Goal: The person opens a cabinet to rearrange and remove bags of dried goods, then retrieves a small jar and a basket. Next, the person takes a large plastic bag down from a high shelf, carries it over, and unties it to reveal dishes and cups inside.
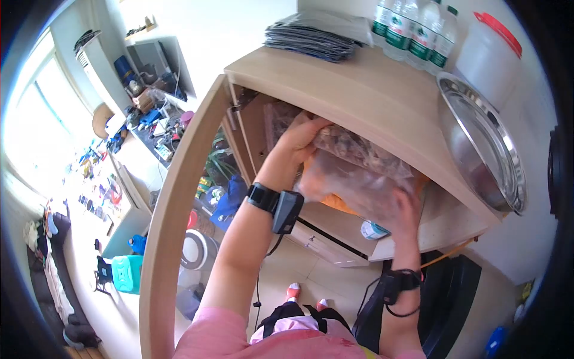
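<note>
1. inside the open cabinet [371, 72], under its top board, both hands are at a cloudy plastic bag [353, 182] and the packed bag [359, 149] behind it.
2. left hand [304, 136]: reaches in near the door side, fingers bent over the upper edge of the packed bag. grip narrow, on or against the plastic; fingertips partly hidden, so how firmly it closes i cannot tell.
3. right hand [405, 209]: at the other end of the cloudy plastic bag, fingers against the film. hand blurred; whether it pinches or only presses, cannot tell.
4. location of the bags: in the cabinet opening, the cloudy one in front of and lower than the packed one. packed bag is clear, with dark and pale pieces; kind not readable.
5. orange item [341, 203] shows beneath the cloudy bag, mostly covered. white and blue item [373, 230] lies lower, near the right hand.
6. cabinet top: stack of dark flat packets [311, 40], water bottles [415, 33] with green labels, white jar [489, 57] with red lid; metal basin [483, 143] tilted at the right end.
7. wooden door [182, 197] stands open, left of the left arm. black strapped device on each wrist.
</note>
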`<action>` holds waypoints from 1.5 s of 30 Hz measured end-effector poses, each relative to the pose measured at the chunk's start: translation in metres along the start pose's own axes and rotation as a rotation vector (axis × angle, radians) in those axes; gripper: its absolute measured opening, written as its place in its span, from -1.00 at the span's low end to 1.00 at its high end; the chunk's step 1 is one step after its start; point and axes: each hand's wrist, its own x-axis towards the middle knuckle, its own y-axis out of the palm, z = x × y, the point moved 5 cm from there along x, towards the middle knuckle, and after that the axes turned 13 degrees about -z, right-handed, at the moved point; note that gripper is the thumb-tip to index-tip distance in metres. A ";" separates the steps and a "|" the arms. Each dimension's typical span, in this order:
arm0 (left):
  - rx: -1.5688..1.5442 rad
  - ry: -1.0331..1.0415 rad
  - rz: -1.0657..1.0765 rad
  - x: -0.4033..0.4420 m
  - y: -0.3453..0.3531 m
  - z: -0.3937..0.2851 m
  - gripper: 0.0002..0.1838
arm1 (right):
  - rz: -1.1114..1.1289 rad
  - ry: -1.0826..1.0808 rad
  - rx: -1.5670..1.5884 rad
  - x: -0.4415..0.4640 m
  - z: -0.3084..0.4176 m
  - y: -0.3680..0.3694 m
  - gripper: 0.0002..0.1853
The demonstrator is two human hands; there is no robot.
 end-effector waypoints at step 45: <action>1.089 0.598 0.569 -0.446 0.128 0.281 -0.80 | -0.312 1.017 0.756 -0.385 0.026 -0.330 -0.64</action>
